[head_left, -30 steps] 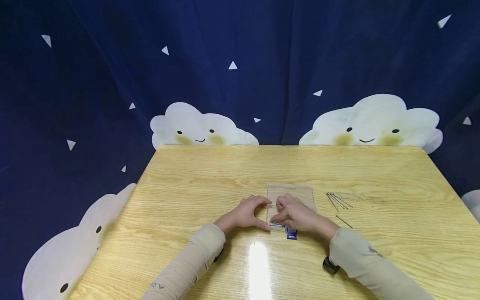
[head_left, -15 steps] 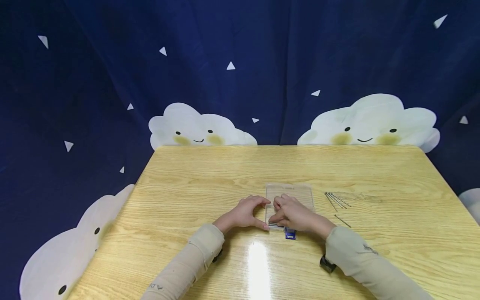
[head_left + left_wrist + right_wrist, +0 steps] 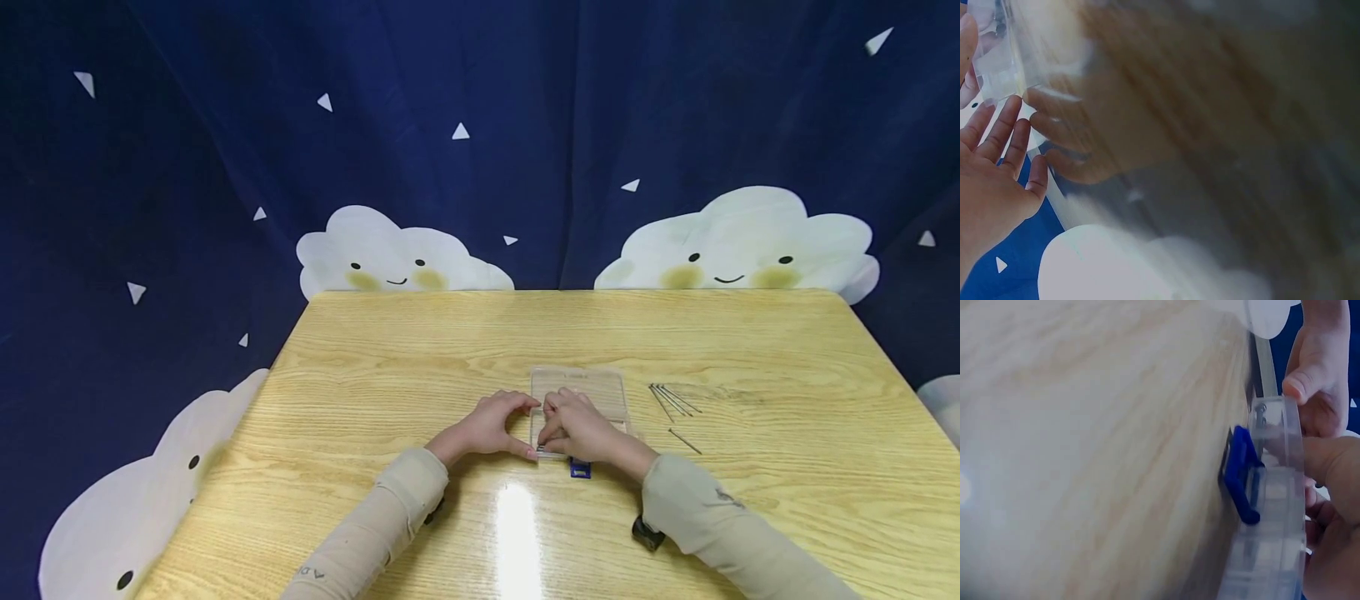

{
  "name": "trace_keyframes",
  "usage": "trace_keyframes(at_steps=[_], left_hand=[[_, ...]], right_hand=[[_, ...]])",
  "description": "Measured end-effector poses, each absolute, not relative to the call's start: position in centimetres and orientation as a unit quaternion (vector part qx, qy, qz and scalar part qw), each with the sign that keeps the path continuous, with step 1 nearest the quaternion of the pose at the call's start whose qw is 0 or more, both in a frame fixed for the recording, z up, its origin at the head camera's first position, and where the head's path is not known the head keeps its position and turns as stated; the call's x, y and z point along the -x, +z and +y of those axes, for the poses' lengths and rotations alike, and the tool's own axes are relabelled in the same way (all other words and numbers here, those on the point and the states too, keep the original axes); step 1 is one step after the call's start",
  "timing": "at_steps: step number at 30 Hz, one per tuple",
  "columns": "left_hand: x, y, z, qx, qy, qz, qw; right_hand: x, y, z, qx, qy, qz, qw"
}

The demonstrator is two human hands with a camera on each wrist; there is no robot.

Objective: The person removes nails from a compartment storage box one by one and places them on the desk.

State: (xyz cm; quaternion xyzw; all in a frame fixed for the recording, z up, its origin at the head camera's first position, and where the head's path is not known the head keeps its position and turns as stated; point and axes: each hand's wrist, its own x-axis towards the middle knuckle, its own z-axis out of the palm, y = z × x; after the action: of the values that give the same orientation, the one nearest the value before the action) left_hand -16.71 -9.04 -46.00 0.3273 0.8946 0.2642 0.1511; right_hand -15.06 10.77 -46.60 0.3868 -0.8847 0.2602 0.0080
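A clear plastic box lies on the table with its lid folded back, away from the person. My left hand holds the box's left end, thumb at the near corner and fingers at the far one. My right hand reaches into the left compartment with curled fingers, over metal nails lying there. The fingers hide most of these nails, so whether they pinch one cannot be seen. A blue latch hangs from the box's near side. Nail ends show through the clear wall in the right wrist view.
Right of the box, several loose nails lie fanned out on the wooden table. A single nail lies nearer the person. Behind the table hangs a dark blue curtain with clouds.
My right fingers have shifted slightly inside the compartment and now cover more of the nails. The left hand and the box stay in place. The head view has shifted slightly.
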Motion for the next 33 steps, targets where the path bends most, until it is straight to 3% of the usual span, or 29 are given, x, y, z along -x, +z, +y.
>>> trace_keyframes(at_steps=[9, 33], left_hand=[[16.60, -45.80, -9.03, -0.322, 0.271, 0.894, 0.157], [16.70, -45.99, -9.03, -0.329, 0.265, 0.894, 0.147]], right_hand=[[14.54, -46.50, 10.03, -0.337, 0.279, -0.899, 0.020], [14.37, -46.51, 10.40, -0.332, 0.333, -0.883, 0.003]])
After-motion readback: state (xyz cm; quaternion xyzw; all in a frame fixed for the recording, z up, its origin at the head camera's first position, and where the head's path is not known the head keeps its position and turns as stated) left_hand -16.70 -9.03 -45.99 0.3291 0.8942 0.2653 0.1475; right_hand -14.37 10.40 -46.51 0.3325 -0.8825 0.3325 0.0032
